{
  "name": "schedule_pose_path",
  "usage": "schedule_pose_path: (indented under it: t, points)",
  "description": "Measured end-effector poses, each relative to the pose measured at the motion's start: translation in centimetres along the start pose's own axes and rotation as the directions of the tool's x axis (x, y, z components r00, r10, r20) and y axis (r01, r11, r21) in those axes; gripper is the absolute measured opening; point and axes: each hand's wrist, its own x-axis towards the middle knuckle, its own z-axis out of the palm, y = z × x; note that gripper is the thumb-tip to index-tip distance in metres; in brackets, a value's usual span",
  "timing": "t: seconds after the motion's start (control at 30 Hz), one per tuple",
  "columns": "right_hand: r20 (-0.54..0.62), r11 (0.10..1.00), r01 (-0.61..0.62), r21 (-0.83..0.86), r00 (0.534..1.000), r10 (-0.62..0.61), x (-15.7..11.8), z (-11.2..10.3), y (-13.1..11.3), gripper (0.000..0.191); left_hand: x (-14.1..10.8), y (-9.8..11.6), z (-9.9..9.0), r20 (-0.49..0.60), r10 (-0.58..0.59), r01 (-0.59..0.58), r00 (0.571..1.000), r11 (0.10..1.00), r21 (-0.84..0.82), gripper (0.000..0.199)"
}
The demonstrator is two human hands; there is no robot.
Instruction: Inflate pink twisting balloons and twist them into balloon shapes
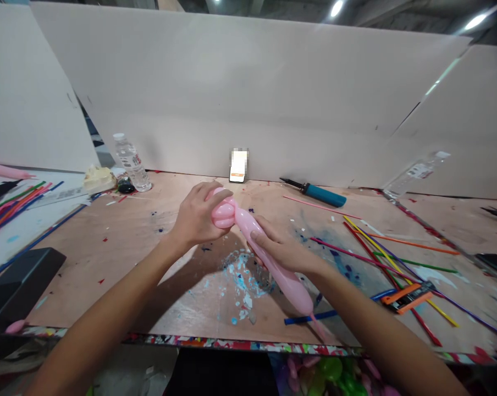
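A pink modelling balloon (287, 283) is held above the table between my two hands. Its far end is twisted into a cluster of short bubbles, and its long straight part slants down to the right, ending in a thin uninflated tail. My left hand (199, 214) is closed around the bubble cluster, with the fingers over its top. My right hand (277, 245) wraps the long part just beyond the twist, the thumb lying on top; some of its fingers are hidden beneath the balloon.
On the wooden table (108, 280), uninflated balloons (382, 258) and an orange-black tool (409, 297) lie right. A teal hand pump (325, 195) and a phone (238, 166) are at the back. Water bottles (133, 165) stand left and lean right. A dark box (23, 283) sits front left.
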Motion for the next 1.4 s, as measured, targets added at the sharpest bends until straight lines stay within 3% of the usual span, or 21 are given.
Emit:
schedule_pose_path:
  t: [0.17,0.37,0.53,0.83,0.97,1.17,1.3,1.4]
  points:
    - [-0.081,0.997,-0.018,0.069,0.996,0.023,1.1,1.9,0.3,0.038,0.7,0.8,0.7,-0.017,-0.101,0.100,0.995,0.994,-0.034,0.058]
    - [-0.159,0.988,0.001,0.152,0.987,0.023,3.7,1.6,1.0,0.037,2.2,0.8,2.2,0.015,-0.247,0.247,0.969,0.965,-0.084,0.068]
    - [-0.144,0.984,-0.006,0.176,0.989,0.031,5.0,0.3,1.2,0.031,2.7,0.1,2.5,0.106,-0.148,0.156,0.983,0.985,-0.076,0.083]
    - [-0.016,0.979,-0.055,0.196,0.998,0.060,5.1,-0.8,0.7,0.033,2.5,-0.4,2.6,0.083,-0.114,0.119,0.990,0.992,-0.049,0.076]
    - [0.020,0.970,-0.048,0.237,0.999,0.044,4.8,-1.1,0.7,0.042,2.7,-0.3,1.9,0.076,-0.184,0.188,0.980,0.981,-0.047,0.063]
    - [0.090,0.969,-0.067,0.236,0.995,0.047,4.1,-1.9,-0.1,0.051,3.1,-0.4,0.9,0.123,-0.217,0.227,0.968,0.971,-0.074,0.061]
    - [0.064,0.987,-0.041,0.156,0.997,0.031,4.2,-1.9,-0.7,0.045,3.1,-0.3,0.9,0.147,-0.224,0.242,0.963,0.964,-0.114,0.058]
    - [-0.020,0.999,-0.039,0.033,0.999,0.040,4.6,-1.5,-0.8,0.039,3.3,-0.4,0.9,0.140,-0.280,0.298,0.950,0.945,-0.133,0.054]
